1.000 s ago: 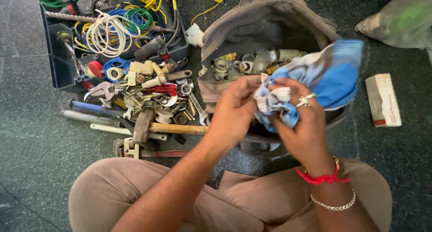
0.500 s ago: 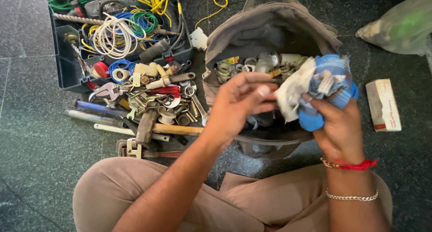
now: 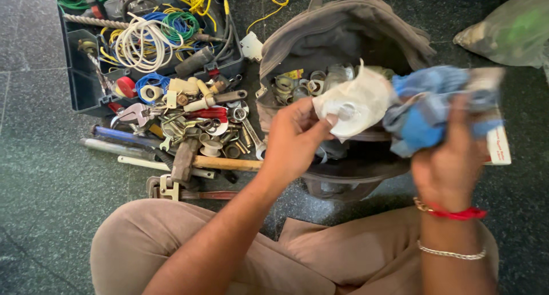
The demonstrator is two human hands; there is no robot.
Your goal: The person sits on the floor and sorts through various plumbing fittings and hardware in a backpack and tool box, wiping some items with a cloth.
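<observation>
Left hand (image 3: 294, 138) pinching a white round fitting (image 3: 353, 103), right hand (image 3: 452, 163) gripping blue cloth (image 3: 426, 109) over open bag (image 3: 343, 32).

Tool-strewn stone floor (image 3: 46, 175), worksite

Dark stone floor (image 3: 46, 175): occupied by tool tray (image 3: 77, 83), loose tools (image 3: 189, 140), open bag (image 3: 343, 38), small carton (image 3: 498, 146), plastic sack (image 3: 509, 29).

There is one view only, from the person's head. It looks steeply down, close over the lap, at the open grey bag (image 3: 343, 38) on the dark floor (image 3: 34, 175). Left of the bag lies the toolbox (image 3: 77, 89).
</observation>
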